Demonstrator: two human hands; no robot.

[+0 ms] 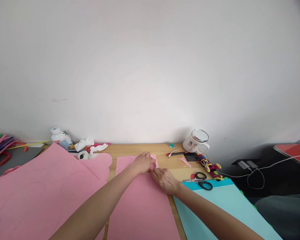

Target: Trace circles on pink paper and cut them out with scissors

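A pink sheet of paper (pixel 140 206) lies lengthwise on the wooden table (pixel 130 149) in front of me. My left hand (pixel 143 163) rests near the sheet's far right corner with its fingers curled down on the paper. My right hand (pixel 165 180) lies just beside it at the sheet's right edge, fingers bent and pinching the edge where the two hands meet. What the fingertips grip is too small to make out beyond the paper itself.
A large pink cut sheet (pixel 40 190) covers the left side. A light blue sheet (pixel 222 213) lies on the right, with scissors (pixel 201 180) at its far end. A white mug (pixel 196 141), a bottle (pixel 61 137), crumpled tissue (pixel 86 145), cables and small craft bits line the wall.
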